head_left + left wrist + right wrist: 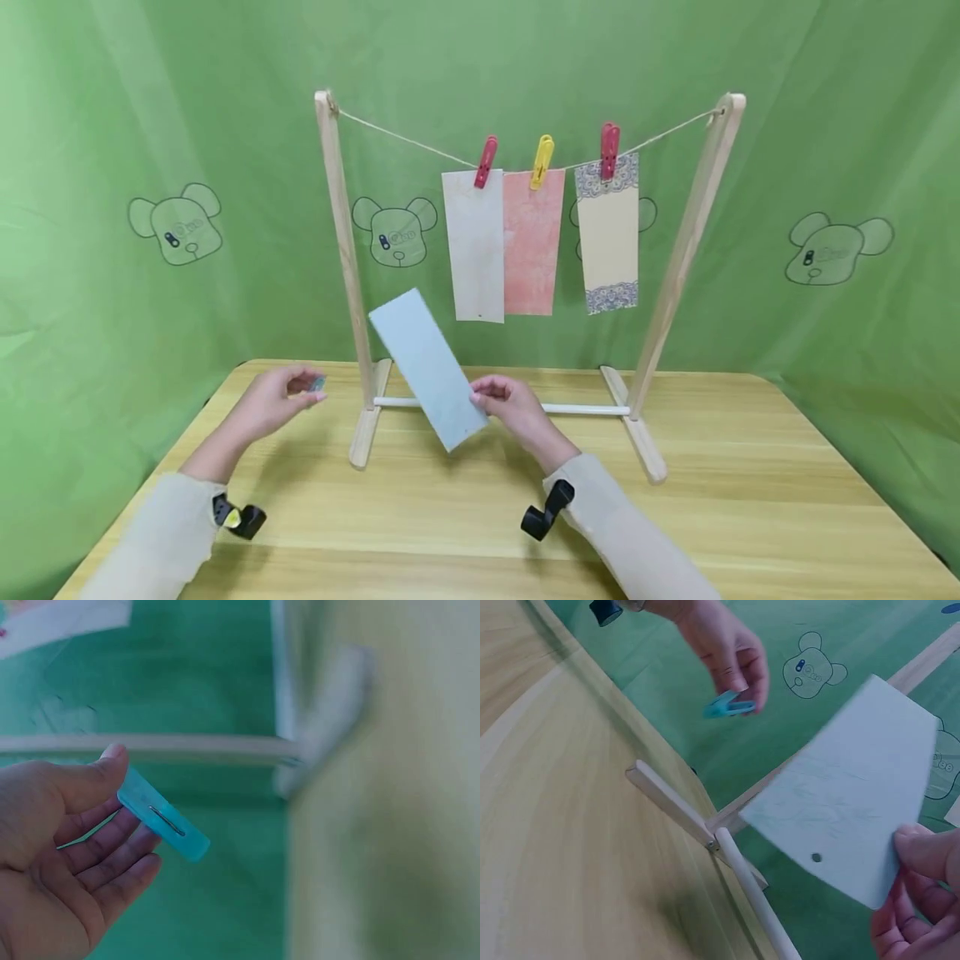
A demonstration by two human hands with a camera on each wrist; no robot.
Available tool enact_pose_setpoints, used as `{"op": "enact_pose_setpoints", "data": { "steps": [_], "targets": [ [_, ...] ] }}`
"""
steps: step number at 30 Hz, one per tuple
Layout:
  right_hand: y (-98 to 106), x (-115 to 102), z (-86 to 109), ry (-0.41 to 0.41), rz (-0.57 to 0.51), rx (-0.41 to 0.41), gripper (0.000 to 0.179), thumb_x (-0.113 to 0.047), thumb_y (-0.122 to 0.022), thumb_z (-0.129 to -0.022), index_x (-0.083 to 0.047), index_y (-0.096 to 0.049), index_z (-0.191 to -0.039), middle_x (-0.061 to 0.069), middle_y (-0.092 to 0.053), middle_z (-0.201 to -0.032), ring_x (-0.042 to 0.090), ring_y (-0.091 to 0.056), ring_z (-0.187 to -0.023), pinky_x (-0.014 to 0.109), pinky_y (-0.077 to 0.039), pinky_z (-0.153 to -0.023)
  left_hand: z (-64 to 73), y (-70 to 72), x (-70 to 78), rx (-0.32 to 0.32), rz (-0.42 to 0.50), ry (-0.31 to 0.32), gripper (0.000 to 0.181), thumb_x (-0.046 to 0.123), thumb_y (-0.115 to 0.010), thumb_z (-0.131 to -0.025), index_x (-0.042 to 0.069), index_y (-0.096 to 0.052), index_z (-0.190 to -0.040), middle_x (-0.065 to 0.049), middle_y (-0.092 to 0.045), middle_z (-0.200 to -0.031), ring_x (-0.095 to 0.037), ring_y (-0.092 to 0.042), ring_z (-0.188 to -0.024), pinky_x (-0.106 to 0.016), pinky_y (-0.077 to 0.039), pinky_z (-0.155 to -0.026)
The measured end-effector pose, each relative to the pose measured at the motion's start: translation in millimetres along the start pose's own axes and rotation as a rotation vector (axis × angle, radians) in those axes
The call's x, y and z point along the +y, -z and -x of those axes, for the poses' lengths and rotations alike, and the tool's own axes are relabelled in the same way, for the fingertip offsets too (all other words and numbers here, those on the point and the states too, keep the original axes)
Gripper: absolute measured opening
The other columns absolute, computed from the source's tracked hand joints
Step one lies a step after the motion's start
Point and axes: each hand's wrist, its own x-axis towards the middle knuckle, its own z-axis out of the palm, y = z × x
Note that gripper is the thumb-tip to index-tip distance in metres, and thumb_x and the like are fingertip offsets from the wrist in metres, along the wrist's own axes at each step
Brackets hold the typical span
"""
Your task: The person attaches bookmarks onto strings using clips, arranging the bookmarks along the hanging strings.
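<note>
My left hand (272, 402) pinches a turquoise clothespin (166, 816) between thumb and fingers, left of the wooden stand. In the right wrist view the same clothespin (729, 706) shows from its side, in the left hand's fingertips. Near the stand's middle, my right hand (517, 410) holds a pale blue paper strip (429, 367) by the edge close to its lower end. The strip leans to the upper left. A small dark hole (816, 857) shows near the end held by the right thumb (922, 851).
A string (405, 138) runs between two wooden posts (343, 225). On it hang a whitish strip (476, 250), a pink strip (531, 250) and a patterned cream strip (611, 237), with red and yellow clothespins. A white rod (585, 409) joins the feet on the wooden table (420, 517).
</note>
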Motion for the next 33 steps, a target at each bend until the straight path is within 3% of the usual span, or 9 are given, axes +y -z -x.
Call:
{"op": "enact_pose_setpoints", "data": {
  "steps": [3, 8, 13, 18, 23, 29, 33],
  "targets": [
    [-2, -7, -8.2, 0.020, -0.065, 0.070, 0.019, 0.002, -0.064, -0.085, 0.006, -0.063, -0.103, 0.005, -0.066, -0.088, 0.011, -0.060, -0.076, 0.022, -0.053, -0.071, -12.3, 13.0, 27.0, 0.025, 0.003, -0.033, 0.035, 0.012, -0.062, -0.090, -0.005, -0.055, -0.120, -0.021, -0.064, -0.106, -0.031, -0.063, -0.094, -0.036, -0.056, -0.079],
    [-4, -25, -19.0, 0.101, -0.083, 0.101, 0.021, 0.003, -0.064, -0.085, 0.006, -0.061, -0.106, 0.005, -0.064, -0.089, 0.010, -0.059, -0.077, 0.024, -0.054, -0.073, -32.9, 33.3, 73.1, 0.125, 0.010, -0.113, 0.030, 0.010, -0.060, -0.091, -0.005, -0.056, -0.117, -0.019, -0.064, -0.101, -0.024, -0.062, -0.085, -0.022, -0.054, -0.072],
    [-7, -40, -30.1, 0.152, -0.042, 0.111, 0.020, 0.000, -0.065, -0.085, 0.002, -0.062, -0.104, 0.007, -0.064, -0.092, 0.011, -0.060, -0.079, 0.036, -0.055, -0.080, -58.5, 50.6, 114.4, 0.272, 0.143, -0.170, 0.027, 0.009, -0.059, -0.091, -0.004, -0.057, -0.115, -0.017, -0.063, -0.098, -0.014, -0.057, -0.079, -0.013, -0.049, -0.068],
    [-10, -54, -41.6, 0.203, 0.012, 0.124, 0.018, -0.002, -0.066, -0.085, 0.001, -0.064, -0.102, 0.010, -0.065, -0.093, 0.013, -0.060, -0.082, 0.027, -0.054, -0.080, -85.0, 67.0, 152.4, 0.369, 0.257, -0.167, 0.027, 0.010, -0.060, -0.091, -0.001, -0.058, -0.116, -0.007, -0.061, -0.098, -0.009, -0.055, -0.080, -0.014, -0.049, -0.073],
    [-14, -67, -50.8, 0.234, 0.042, 0.118, 0.018, -0.003, -0.067, -0.085, 0.002, -0.064, -0.102, 0.014, -0.066, -0.096, 0.014, -0.060, -0.085, 0.026, -0.052, -0.084, -108.0, 80.5, 182.6, 0.394, 0.266, -0.153, 0.027, 0.012, -0.062, -0.091, 0.001, -0.060, -0.115, 0.001, -0.060, -0.093, -0.009, -0.055, -0.080, -0.018, -0.050, -0.075],
    [-16, -82, -57.0, 0.244, 0.051, 0.103, 0.018, -0.001, -0.068, -0.084, 0.004, -0.063, -0.101, 0.016, -0.066, -0.094, 0.011, -0.059, -0.078, 0.021, -0.051, -0.076, -125.9, 90.2, 209.2, 0.441, 0.160, -0.179, 0.025, 0.014, -0.064, -0.090, 0.003, -0.063, -0.112, 0.001, -0.062, -0.091, -0.006, -0.055, -0.076, -0.018, -0.049, -0.072],
    [-15, -88, -58.9, 0.240, 0.052, 0.112, 0.017, -0.001, -0.068, -0.084, 0.004, -0.063, -0.099, 0.010, -0.065, -0.089, 0.010, -0.057, -0.074, 0.019, -0.050, -0.071, -136.8, 92.9, 223.4, 0.460, 0.168, -0.179, 0.025, 0.017, -0.065, -0.089, 0.004, -0.064, -0.111, 0.002, -0.063, -0.091, -0.005, -0.054, -0.076, -0.018, -0.048, -0.072]
  ]
}}
